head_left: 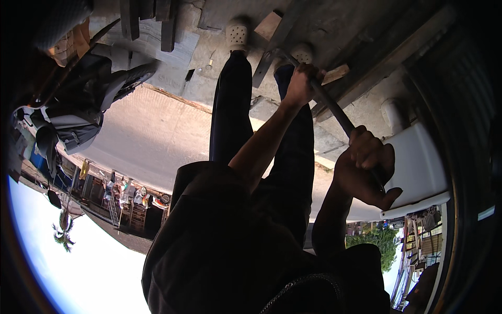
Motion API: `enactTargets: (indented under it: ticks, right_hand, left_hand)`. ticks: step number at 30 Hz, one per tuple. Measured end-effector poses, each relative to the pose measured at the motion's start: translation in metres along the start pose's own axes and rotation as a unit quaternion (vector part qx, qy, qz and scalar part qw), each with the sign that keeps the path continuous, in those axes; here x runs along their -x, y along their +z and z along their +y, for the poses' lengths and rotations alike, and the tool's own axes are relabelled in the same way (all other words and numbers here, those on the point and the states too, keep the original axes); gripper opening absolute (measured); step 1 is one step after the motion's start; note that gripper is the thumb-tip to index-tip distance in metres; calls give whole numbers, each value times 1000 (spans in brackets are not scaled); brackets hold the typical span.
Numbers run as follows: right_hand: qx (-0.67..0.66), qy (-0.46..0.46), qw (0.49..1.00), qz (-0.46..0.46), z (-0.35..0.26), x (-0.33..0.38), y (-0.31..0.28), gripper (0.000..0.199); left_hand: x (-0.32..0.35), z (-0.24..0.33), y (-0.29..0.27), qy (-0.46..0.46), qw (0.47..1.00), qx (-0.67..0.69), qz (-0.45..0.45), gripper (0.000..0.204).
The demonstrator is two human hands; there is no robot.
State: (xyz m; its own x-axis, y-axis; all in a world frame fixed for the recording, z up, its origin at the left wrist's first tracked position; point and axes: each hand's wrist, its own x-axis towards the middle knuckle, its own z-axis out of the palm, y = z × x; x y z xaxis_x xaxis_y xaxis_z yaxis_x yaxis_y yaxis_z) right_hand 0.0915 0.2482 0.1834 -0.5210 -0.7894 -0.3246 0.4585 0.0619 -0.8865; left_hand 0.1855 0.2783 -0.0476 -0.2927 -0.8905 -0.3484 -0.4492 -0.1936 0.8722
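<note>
Both my hands grip a long dark tool handle [334, 109] that slants from the right down toward the ground between my feet. My left hand [303, 86] is wrapped round its lower part, closer to the ground. Higher up, my right hand [368, 162] closes round the upper end, thumb sticking out. The tool's thin far end reaches a dark wooden plank [265, 67] on the ground; shadow hides the shape of its head. A light-coloured clog [237, 35] is on my left foot, and another clog [302, 52] on my right foot stands beside the plank.
Thick timber beams [387, 57] lie to the right, near a white panel-like object [415, 170]. More dark wood pieces [167, 26] are at the upper left. A parked motorcycle [73, 118] stands at the left, beside a concrete road [162, 136].
</note>
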Motion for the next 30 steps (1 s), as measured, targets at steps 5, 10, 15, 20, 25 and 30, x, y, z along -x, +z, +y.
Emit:
enactTargets:
  ticks: [5, 10, 15, 20, 25, 30]
  right_hand:
    - [-52, -23, 998, 14, 6, 4, 4, 62]
    - [-8, -9, 997, 75, 9, 13, 21, 57]
    - [-63, -11, 998, -1, 15, 5, 11, 67]
    - [-10, 10, 998, 62, 20, -77, -3, 80]
    - [151, 52, 949, 272, 26, -201, -36, 79]
    - [228, 61, 946, 224, 41, -268, -90, 73]
  left_hand:
    - [-4, -6, -5, 42, 999, 12, 13, 26]
    - [4, -11, -17, 45, 998, 34, -17, 22]
    - [-5, -14, -21, 61, 997, 33, -38, 22]
    - [-39, -12, -9, -34, 994, 5, -106, 18]
    - [-83, -16, 17, -15, 996, 37, -80, 35]
    - [-103, -45, 49, 39, 997, 26, -60, 45]
